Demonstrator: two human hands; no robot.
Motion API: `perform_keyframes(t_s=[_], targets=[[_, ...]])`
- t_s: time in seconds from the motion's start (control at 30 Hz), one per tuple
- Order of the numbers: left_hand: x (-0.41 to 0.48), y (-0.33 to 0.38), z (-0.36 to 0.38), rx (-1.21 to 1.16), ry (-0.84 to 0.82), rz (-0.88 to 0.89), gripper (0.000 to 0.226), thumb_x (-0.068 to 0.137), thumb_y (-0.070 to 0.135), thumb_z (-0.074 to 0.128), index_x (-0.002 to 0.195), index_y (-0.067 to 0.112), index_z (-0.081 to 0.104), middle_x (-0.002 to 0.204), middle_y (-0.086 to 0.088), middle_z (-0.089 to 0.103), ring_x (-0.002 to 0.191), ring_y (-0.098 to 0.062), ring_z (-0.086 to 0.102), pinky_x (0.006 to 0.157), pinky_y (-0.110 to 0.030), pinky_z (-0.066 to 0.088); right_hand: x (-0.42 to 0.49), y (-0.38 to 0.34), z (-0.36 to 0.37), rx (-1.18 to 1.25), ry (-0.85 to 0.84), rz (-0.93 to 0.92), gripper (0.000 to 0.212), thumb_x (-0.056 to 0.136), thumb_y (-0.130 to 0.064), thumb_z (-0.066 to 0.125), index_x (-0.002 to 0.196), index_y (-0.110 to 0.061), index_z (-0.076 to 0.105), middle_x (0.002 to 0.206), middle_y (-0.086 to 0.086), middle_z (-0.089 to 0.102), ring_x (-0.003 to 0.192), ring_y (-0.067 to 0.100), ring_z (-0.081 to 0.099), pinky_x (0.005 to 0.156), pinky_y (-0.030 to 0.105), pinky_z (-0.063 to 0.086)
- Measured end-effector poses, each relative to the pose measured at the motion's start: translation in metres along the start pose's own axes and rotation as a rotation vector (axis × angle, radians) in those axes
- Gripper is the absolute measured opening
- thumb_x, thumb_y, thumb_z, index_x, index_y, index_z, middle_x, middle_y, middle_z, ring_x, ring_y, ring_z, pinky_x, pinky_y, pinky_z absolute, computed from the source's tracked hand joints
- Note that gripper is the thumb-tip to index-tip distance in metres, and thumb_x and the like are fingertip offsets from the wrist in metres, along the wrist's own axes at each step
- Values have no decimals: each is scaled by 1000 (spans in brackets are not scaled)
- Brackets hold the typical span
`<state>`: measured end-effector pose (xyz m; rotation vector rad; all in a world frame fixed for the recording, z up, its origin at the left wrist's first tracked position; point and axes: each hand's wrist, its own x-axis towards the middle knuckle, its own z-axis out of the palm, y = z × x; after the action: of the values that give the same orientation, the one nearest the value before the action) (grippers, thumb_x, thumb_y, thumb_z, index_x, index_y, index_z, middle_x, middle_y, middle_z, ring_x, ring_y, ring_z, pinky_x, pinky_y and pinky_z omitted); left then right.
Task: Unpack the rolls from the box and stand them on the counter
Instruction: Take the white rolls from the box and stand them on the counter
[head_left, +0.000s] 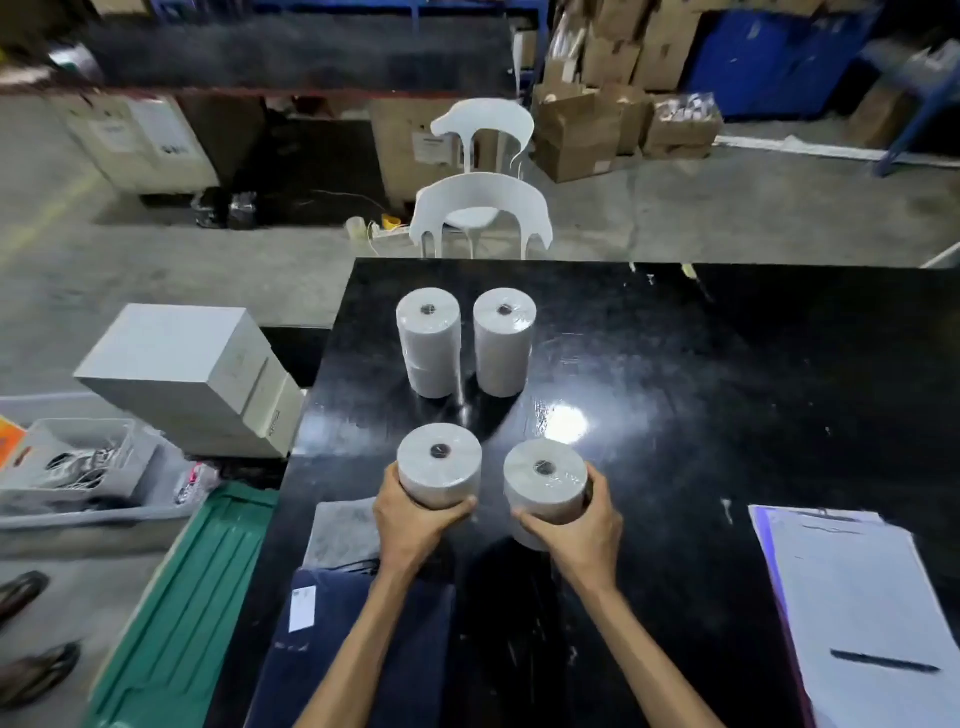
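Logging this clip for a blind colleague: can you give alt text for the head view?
A person's left hand and right hand each grip an upright plastic-wrapped paper roll, left roll and right roll, at the near edge of a glossy black counter. Two taller wrapped roll stacks stand behind them.
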<state>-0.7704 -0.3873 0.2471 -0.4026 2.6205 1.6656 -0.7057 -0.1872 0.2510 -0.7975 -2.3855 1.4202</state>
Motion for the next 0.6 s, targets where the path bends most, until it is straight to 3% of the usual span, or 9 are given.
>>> perform_keyframes(t_s=[0.2,0.33,0.43,0.5,0.6], targets=[[78,-39,23,58,-6,19,102,38,48,98,125,22,53,116,7,66,107,-10,60,90,-28,53,66,10,72,-7,-5,28,108,42,-51,97,136,-30,49,131,-7,62,122,20,57,101,42,50],[114,-56,39,43,17,25,95,41,42,99,119,19,52,113,4,65,106,-13,62,91,-29,53,100,13,108,15,51,19,103,46,-36,100,135,-21,50,129,-4,62,118,16,57,93,20,40],[129,-67,50,26,38,11,92,41,39,100,117,19,52,111,4,65,105,-13,62,91,-30,54,115,15,126,27,67,19,103,46,-36,100,134,-20,49,126,-3,63,115,15,58,89,12,36],[137,-76,57,18,46,19,93,42,39,101,118,20,51,111,4,65,105,-12,62,91,-29,53,121,21,137,11,57,18,104,47,-37,99,135,-21,45,127,-2,63,115,17,59,88,11,36],[145,-85,62,-9,42,33,93,43,38,101,118,21,49,111,5,66,104,-9,62,91,-23,53,123,30,145,-11,40,14,107,49,-39,98,137,-23,39,130,-1,60,117,19,57,94,21,39]])
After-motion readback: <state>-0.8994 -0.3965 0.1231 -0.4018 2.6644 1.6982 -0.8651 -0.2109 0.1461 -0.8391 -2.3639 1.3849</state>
